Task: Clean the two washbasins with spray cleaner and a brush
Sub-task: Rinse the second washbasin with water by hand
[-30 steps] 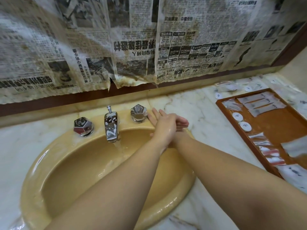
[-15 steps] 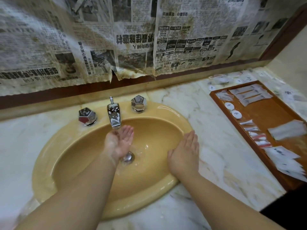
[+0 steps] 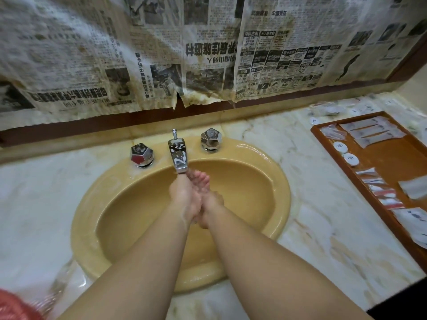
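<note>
A marble table (image 3: pixel 34 204) carried the yellow washbasin (image 3: pixel 272 172) at its back edge, under newspaper (image 3: pixel 92 65) — the left hand (image 3: pixel 184 195) and right hand (image 3: pixel 211 199) pressed together beneath the faucet (image 3: pixel 178 155), fingers relaxed, holding nothing. A wooden tray (image 3: pixel 392 158) sat at the right edge.

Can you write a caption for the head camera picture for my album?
Both hands pressed together under the chrome faucet of a yellow washbasin.

spout (image 3: pixel 178 157) overhanging washbasin (image 3: pixel 275 172) rear, knobs flanking, tray (image 3: pixel 392 158) blocking right counter
</note>
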A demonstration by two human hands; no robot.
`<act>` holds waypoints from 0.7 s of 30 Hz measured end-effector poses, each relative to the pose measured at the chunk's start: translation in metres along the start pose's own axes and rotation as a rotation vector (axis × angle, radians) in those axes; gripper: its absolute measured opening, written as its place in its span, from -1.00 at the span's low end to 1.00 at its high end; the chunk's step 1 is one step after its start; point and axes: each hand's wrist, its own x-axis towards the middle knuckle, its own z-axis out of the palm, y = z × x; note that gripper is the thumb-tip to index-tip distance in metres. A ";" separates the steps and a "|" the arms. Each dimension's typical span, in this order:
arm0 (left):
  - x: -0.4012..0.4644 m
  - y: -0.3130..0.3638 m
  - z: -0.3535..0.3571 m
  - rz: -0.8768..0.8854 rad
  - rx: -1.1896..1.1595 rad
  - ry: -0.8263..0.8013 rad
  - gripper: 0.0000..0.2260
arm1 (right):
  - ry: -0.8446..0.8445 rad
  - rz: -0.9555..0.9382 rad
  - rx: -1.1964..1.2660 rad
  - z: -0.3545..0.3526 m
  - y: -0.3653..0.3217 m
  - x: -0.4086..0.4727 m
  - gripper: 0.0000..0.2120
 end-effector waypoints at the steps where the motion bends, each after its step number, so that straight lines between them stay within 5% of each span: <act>1: -0.001 -0.007 -0.008 0.098 0.146 0.021 -0.75 | -0.027 0.065 0.168 0.004 -0.005 0.010 -0.62; 4: 0.006 -0.031 -0.053 0.487 0.766 -0.142 -0.85 | -0.003 0.130 0.106 0.017 -0.030 0.032 -0.65; 6: 0.017 -0.036 -0.077 0.620 1.090 -0.280 -0.66 | -0.074 0.141 0.072 0.026 -0.040 0.032 -0.60; 8: 0.035 -0.034 -0.076 0.625 1.175 -0.315 -0.41 | -0.219 0.133 0.094 0.034 -0.038 0.029 -0.52; 10: 0.049 -0.026 -0.061 0.520 1.079 -0.193 -0.38 | -0.358 0.126 0.073 0.034 -0.027 0.020 -0.44; 15: 0.069 -0.017 -0.058 0.273 0.989 0.193 -0.67 | -0.416 0.225 0.167 0.009 0.010 0.003 -0.55; 19: 0.058 -0.010 -0.043 -0.018 0.241 0.144 -0.82 | -0.146 0.002 0.055 -0.008 0.011 0.002 -0.60; 21: 0.055 -0.008 -0.036 -0.170 -0.156 0.045 -0.79 | 0.019 -0.228 -0.215 -0.024 0.003 0.003 -0.72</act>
